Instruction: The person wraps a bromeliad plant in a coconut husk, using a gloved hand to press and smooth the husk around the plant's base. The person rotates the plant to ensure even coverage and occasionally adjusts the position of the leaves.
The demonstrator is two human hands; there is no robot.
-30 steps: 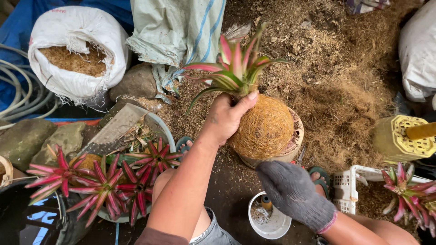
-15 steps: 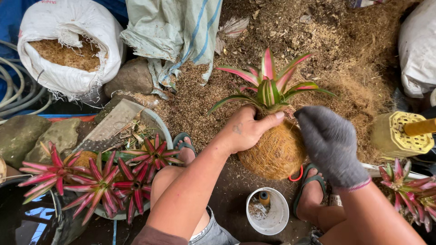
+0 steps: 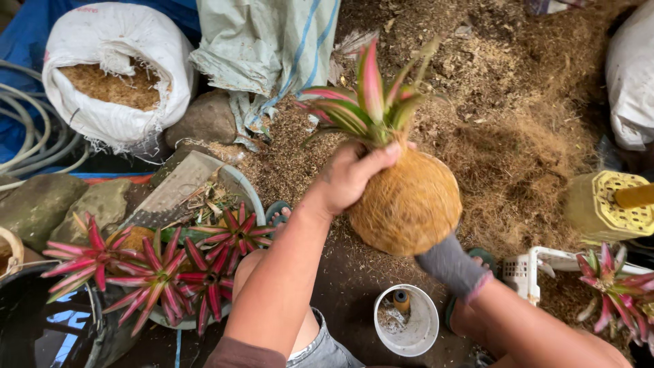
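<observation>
Two hands carry one thing above a floor strewn with coconut fibre [image 3: 518,116]: a round ball of brown husk fibre [image 3: 409,204] with a pink-and-green bromeliad [image 3: 371,102] growing from its top. Largest around it are the white sack of fibre [image 3: 112,75] at upper left and the folded woven bag [image 3: 272,41] beside it. Next in size comes a basin of loose bromeliads [image 3: 163,272] at lower left, then a small white tub [image 3: 407,320] below the ball.

The bare left hand [image 3: 354,176] grips the ball's upper shoulder, fingers [image 3: 381,158] curled shut against it at the plant's base. The gloved right hand [image 3: 449,262] reaches under the ball from below; its fingers are hidden, so their state cannot be told.

Judging by looks, the ball is light for its bulk, springy and rough enough not to slip, yet liable to shed fibre. Leaves seem stiff but snappable, so the ball itself is the safer place to hold.
</observation>
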